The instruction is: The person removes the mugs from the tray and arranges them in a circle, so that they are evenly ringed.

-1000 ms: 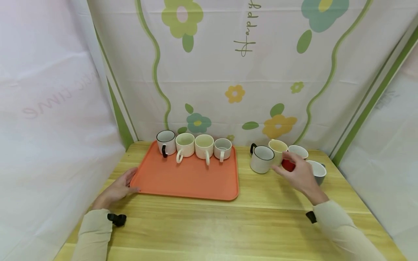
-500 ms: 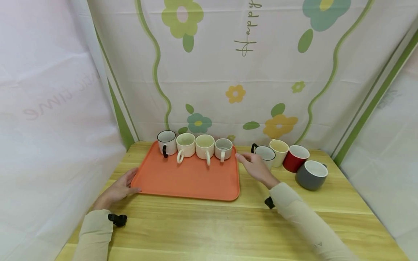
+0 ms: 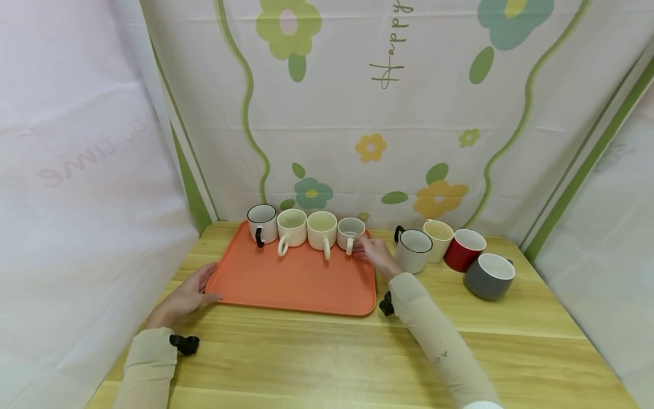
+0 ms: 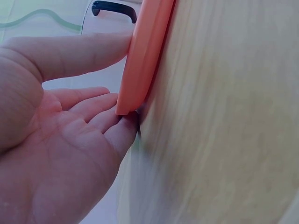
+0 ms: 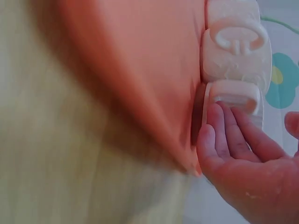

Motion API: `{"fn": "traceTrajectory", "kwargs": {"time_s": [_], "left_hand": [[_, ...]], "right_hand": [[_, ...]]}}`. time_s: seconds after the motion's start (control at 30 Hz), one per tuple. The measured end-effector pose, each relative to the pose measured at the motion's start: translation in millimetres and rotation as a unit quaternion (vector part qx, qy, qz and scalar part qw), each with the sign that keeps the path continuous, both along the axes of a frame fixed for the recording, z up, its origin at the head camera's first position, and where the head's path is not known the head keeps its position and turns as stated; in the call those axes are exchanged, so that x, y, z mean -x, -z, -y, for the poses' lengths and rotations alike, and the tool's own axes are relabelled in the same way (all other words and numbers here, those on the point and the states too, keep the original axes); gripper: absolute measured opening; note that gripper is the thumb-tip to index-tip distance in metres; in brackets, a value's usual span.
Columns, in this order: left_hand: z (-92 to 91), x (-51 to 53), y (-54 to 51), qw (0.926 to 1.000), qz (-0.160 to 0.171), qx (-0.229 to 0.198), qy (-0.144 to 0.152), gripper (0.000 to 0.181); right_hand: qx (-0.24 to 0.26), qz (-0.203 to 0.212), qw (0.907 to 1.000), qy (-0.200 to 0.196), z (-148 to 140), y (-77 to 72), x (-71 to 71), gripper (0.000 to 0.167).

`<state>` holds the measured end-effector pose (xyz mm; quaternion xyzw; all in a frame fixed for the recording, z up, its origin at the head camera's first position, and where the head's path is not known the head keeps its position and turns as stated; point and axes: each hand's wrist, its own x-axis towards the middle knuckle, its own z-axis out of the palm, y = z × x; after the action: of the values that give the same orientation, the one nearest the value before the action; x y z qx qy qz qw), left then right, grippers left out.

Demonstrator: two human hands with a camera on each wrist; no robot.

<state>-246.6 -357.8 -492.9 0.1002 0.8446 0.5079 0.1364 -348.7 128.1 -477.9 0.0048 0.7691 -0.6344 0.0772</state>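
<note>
My left hand [image 3: 186, 294] holds the front left corner of the orange tray [image 3: 291, 284]. In the left wrist view, the thumb [image 4: 88, 53] lies against the rim and the other fingers reach round its outer side. My right hand [image 3: 375, 254] is at the small white mug [image 3: 351, 228], rightmost of the row along the tray's back. Seen from the right wrist, its fingers are fairly straight at the mug's side by the handle, the thumb held apart. Beside that mug stand two cream mugs [image 3: 292, 224] and a black-rimmed white mug [image 3: 263, 222].
Right of the tray stand a black-rimmed white mug [image 3: 413, 253], a pale yellow mug [image 3: 438, 241], a red mug [image 3: 464, 253] and a dark grey cup [image 3: 489, 278]. A flowered cloth [image 3: 327, 113] hangs behind the wooden table [image 3: 317, 363].
My right hand has moved left from the mugs on the table's right, past the black-rimmed mug, to the small white mug on the tray. The left hand has stayed at the tray corner.
</note>
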Motion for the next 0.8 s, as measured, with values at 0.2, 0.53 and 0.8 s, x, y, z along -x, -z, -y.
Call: {"fn": "traceTrajectory", "kwargs": {"time_s": [0.2, 0.53, 0.8], "left_hand": [[1.2, 0.1, 0.9, 1.0, -0.002, 0.001, 0.001, 0.101], [-0.4, -1.9, -1.0, 1.0, -0.004, 0.002, 0.003, 0.1], [-0.2, -1.3, -1.2, 1.0, -0.005, 0.007, 0.002, 0.099]], "right_hand": [[0.022, 0.017, 0.9979, 0.059, 13.5, 6.5, 3.9, 0.044], [-0.029, -0.009, 0.9941, 0.104, 23.8, 9.9, 2.4, 0.049], [0.033, 0.042, 0.9914, 0.12, 20.0, -4.3, -2.9, 0.045]]}}
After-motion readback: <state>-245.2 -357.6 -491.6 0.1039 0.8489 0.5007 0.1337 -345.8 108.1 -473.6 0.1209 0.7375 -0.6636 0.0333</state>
